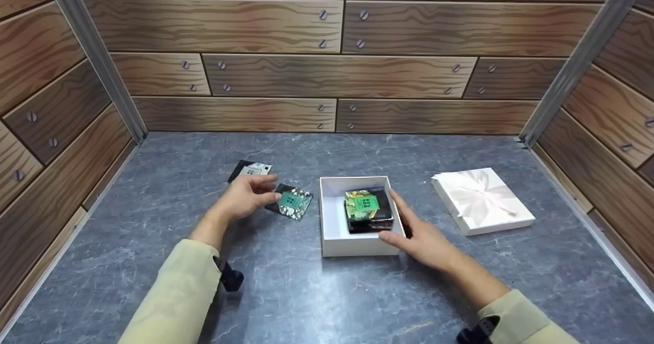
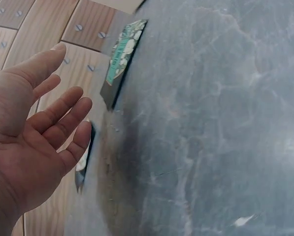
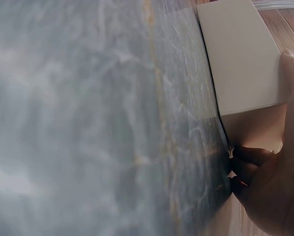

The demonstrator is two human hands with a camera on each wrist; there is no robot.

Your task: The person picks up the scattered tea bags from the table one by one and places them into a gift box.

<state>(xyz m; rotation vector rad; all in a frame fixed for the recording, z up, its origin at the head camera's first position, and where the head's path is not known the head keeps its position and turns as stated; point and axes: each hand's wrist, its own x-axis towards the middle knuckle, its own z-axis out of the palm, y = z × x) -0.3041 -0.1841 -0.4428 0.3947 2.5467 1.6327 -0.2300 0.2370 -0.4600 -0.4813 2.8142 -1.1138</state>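
Observation:
An open white box (image 1: pixel 332 231) sits mid-table with a stack of dark packets (image 1: pixel 369 210) inside, the top one with a green label. My right hand (image 1: pixel 411 230) rests against the box's right wall; its index finger lies straight along the rim and its thumb touches the front corner. In the right wrist view the hand (image 3: pixel 270 191) lies beside the box wall (image 3: pixel 240 59). My left hand (image 1: pixel 250 195) hovers with relaxed fingers and holds nothing, just left of a loose dark packet with a green label (image 1: pixel 292 201). The left wrist view shows the bare palm (image 2: pixel 33 132) below that packet (image 2: pixel 123 55).
Another packet (image 1: pixel 250 169) lies behind my left hand, partly hidden by the fingers. The white lid with a ribbon bow (image 1: pixel 483 201) lies to the right of the box. Wood-patterned walls (image 1: pixel 327 73) close in the grey marbled table (image 1: pixel 306 293) on three sides.

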